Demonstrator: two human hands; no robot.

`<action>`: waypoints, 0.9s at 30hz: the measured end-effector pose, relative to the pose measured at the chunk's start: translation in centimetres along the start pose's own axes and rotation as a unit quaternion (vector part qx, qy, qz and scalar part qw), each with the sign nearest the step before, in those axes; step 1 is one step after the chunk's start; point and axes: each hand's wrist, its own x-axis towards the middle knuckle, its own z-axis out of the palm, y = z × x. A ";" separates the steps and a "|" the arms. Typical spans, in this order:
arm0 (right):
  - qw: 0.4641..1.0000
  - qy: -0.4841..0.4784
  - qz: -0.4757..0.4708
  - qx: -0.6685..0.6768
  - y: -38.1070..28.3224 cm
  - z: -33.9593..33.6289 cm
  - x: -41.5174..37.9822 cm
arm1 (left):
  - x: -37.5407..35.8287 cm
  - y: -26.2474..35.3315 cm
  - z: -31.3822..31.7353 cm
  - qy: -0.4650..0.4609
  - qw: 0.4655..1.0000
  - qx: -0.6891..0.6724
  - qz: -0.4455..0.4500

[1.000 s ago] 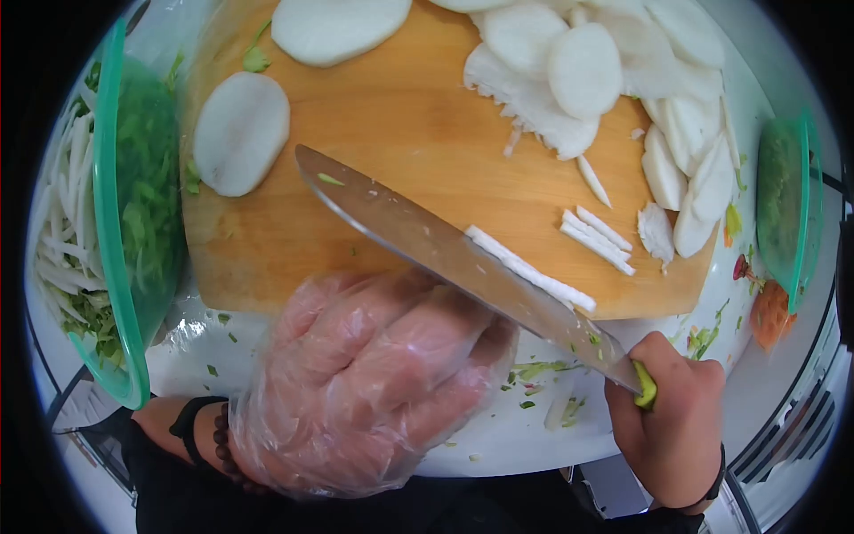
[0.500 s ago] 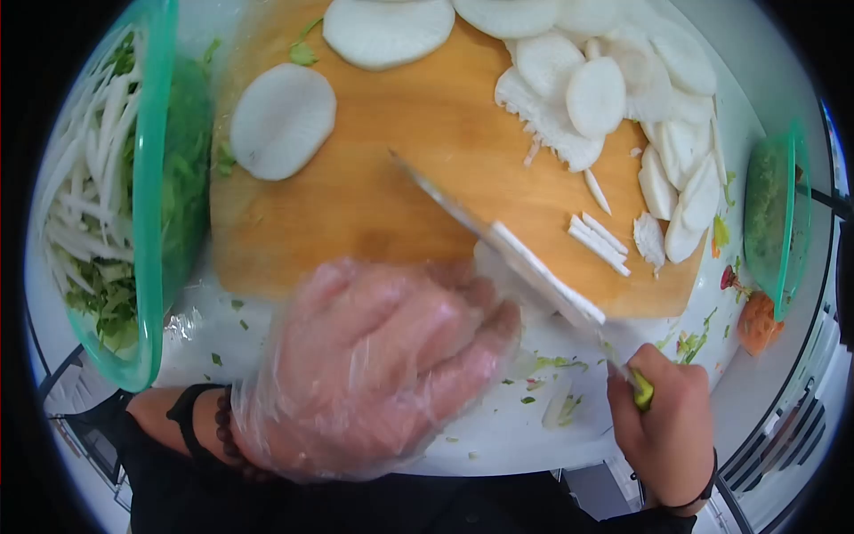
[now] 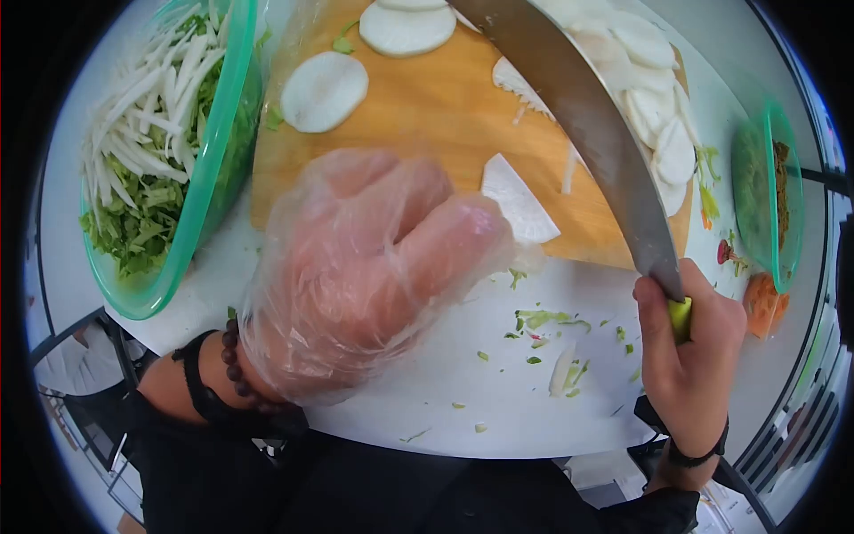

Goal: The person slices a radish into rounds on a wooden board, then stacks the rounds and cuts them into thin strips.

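Note:
My left hand (image 3: 356, 285), in a clear plastic glove, has its fingers curled at the near edge of the wooden cutting board (image 3: 418, 107). Against its fingertips lies a cut piece of white radish slice (image 3: 520, 205), partly hidden by the glove. My right hand (image 3: 694, 356) is wrapped round the green handle of a large kitchen knife (image 3: 605, 133). The wide blade is lifted and slants across the board's right side, covering part of the radish there. Whole round radish slices (image 3: 325, 92) lie at the board's far left, and overlapping ones (image 3: 654, 111) pile up on the right.
On the left, a green-rimmed container (image 3: 200, 196) holds radish strips and chopped greens. Another green container (image 3: 772, 196) stands at the right, beside something orange (image 3: 765, 305) in clear wrap. Bits of greens (image 3: 547, 319) are scattered on the white table (image 3: 445, 374).
The knife has gone from cutting down through the radish slice to being raised over the board, its blade pointing away. The view has shifted, with the left container now showing more.

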 end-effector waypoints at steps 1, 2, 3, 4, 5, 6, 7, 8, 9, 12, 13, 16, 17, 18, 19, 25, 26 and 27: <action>1.000 -0.022 0.016 0.004 -0.3 -0.2 -0.1 | -0.2 0.2 -0.1 -0.015 1.000 0.002 -0.009; 0.998 -0.045 0.033 0.008 -0.7 -0.5 -0.1 | -0.4 0.1 0.4 -0.020 0.999 -0.019 -0.019; 0.996 -0.068 0.047 0.011 -0.9 -0.6 -0.1 | -0.5 0.2 0.5 -0.026 0.999 -0.030 -0.029; 0.995 -0.083 0.049 0.013 -0.9 -0.4 -0.1 | -0.6 0.3 0.7 -0.031 0.998 -0.040 -0.040; 0.994 -0.098 0.051 0.014 -0.9 -0.2 -0.1 | -0.6 0.4 0.7 -0.037 0.997 -0.042 -0.049; 0.992 -0.113 0.053 0.016 -0.8 0.0 -0.1 | -0.7 0.3 0.8 -0.039 0.997 -0.042 -0.046; 0.991 -0.115 0.063 0.024 -0.9 0.3 -0.2 | -0.7 0.2 0.9 -0.040 0.997 -0.042 -0.044; 0.990 -0.119 0.068 0.026 -1.0 0.4 -0.2 | -0.8 -0.3 1.2 -0.037 0.998 -0.041 -0.029; 0.989 -0.123 0.073 0.028 -1.1 0.4 -0.2 | -0.9 -0.6 1.4 -0.034 0.998 -0.041 -0.015; 0.988 -0.135 0.075 0.023 -1.1 0.4 -0.5 | -0.7 -0.5 1.4 -0.030 0.998 -0.052 -0.023; 0.987 -0.138 0.073 0.020 -1.2 0.3 -0.7 | -0.7 -0.4 1.5 -0.029 0.998 -0.054 -0.025; 0.984 -0.152 0.095 0.015 -1.4 0.2 -0.8 | -0.6 -0.4 1.5 -0.033 0.998 -0.051 -0.023; 0.983 -0.154 0.098 0.010 -1.4 0.2 -0.9 | -0.6 -0.4 1.4 -0.037 0.998 -0.043 -0.019; 0.982 -0.157 0.102 0.004 -1.4 0.3 -1.1 | -0.5 -0.4 1.4 -0.037 0.998 -0.043 -0.018; 0.981 -0.160 0.106 -0.002 -1.4 0.3 -1.2 | -0.5 -0.4 1.4 -0.037 0.998 -0.043 -0.017; 0.985 -0.128 0.080 -0.089 -2.4 1.3 -1.2 | -0.2 0.2 1.9 -0.032 0.999 -0.030 -0.031; 0.986 -0.120 0.083 -0.083 -2.7 1.5 -0.8 | 0.0 0.4 1.6 -0.056 0.998 -0.011 -0.037; 0.987 -0.111 0.086 -0.076 -3.0 1.7 -0.1 | 0.1 0.6 1.4 -0.080 0.996 0.008 -0.042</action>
